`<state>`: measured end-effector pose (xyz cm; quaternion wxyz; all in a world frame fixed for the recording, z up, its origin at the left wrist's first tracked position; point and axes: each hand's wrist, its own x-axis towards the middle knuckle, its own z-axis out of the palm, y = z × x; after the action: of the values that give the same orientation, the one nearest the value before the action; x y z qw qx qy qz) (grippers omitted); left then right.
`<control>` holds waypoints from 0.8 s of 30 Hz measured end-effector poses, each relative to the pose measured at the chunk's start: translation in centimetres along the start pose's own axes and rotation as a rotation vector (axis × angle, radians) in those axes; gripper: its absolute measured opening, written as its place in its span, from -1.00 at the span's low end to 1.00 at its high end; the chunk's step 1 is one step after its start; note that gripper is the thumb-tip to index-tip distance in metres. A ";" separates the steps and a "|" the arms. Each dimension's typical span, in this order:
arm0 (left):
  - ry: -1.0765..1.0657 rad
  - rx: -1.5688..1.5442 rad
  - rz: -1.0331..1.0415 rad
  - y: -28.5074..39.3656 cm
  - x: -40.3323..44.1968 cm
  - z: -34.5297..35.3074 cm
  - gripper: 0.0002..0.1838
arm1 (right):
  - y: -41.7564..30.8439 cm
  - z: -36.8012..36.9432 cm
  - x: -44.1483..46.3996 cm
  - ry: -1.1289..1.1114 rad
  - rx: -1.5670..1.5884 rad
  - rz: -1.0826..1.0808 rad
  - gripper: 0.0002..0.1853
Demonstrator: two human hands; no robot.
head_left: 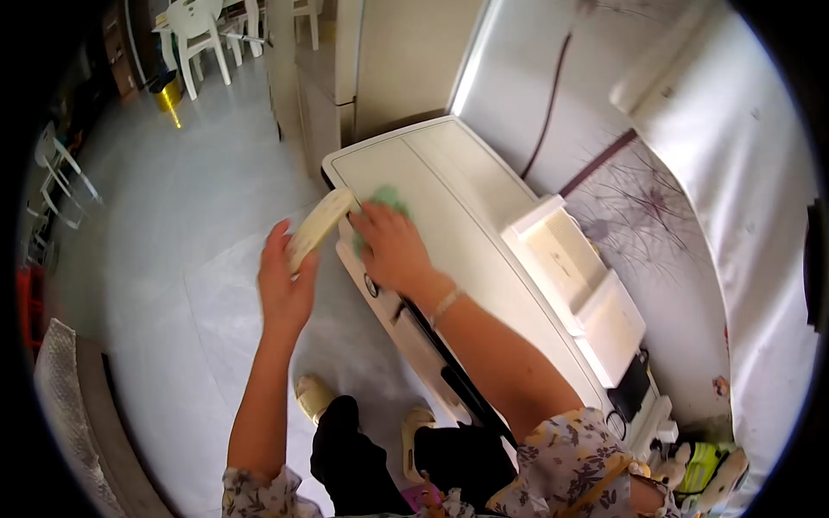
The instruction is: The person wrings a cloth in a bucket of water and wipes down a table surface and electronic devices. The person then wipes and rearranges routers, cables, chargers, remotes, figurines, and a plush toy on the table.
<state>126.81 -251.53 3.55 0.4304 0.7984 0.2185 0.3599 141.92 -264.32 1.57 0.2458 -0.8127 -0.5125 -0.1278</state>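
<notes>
Mid-frame, the half-curled left hand (287, 281) holds a pale bar (319, 230) aside, apparently giving the right hand (395, 250), loosely gripping green cloth (390, 200), worktop (466, 220) room.

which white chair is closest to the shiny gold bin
The white chair just behind the shiny gold bin, upper left. The far-left white chair and the top-edge one right of it stand farther off.

L hand (287, 283) curled, R hand (395, 249) palm-down

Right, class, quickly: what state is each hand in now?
Left hand: holding a pale oblong object.
Right hand: over a green cloth; grip unclear.
</notes>
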 end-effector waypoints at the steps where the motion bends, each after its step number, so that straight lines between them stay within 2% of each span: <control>1: 0.014 0.071 0.070 0.7 0.4 1.7 -0.41 | -1.1 -2.1 -3.1 0.017 0.000 -0.017 -0.49; 3: -0.007 0.182 0.197 3.7 0.5 4.6 -0.44 | -2.8 -6.4 -9.1 -0.013 -0.001 0.033 -0.47; 6: -0.105 0.205 0.217 6.1 0.2 9.1 -0.43 | -4.8 -12.0 -17.8 -0.091 0.029 0.115 -0.44; 12: -0.143 0.320 0.244 9.2 -0.3 16.8 -0.44 | -8.2 -21.0 -31.1 -0.260 0.010 0.357 -0.43; 14: -0.206 0.419 0.245 9.2 0.4 19.3 -0.41 | -9.3 -23.1 -35.0 -0.272 -0.018 0.429 -0.44; 19: -0.224 0.443 0.271 9.0 1.8 23.5 -0.36 | -12.2 -26.4 -43.4 -0.303 -0.114 0.636 -0.48; 21: -0.213 0.453 0.294 8.2 2.6 25.1 -0.34 | -13.2 -27.2 -46.3 -0.383 -0.129 0.747 -0.44; 23: -0.213 0.485 0.326 7.6 3.1 26.6 -0.28 | -14.0 -27.7 -48.9 -0.427 -0.160 0.799 -0.45; 24: -0.210 0.474 0.319 7.9 3.4 27.0 -0.28 | -14.1 -28.2 -49.5 -0.399 -0.171 0.748 -0.45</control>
<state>149.85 -267.79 1.50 0.1902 0.9337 0.1226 0.2775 108.62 -312.39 6.47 0.1030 -0.9688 -0.2076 0.0878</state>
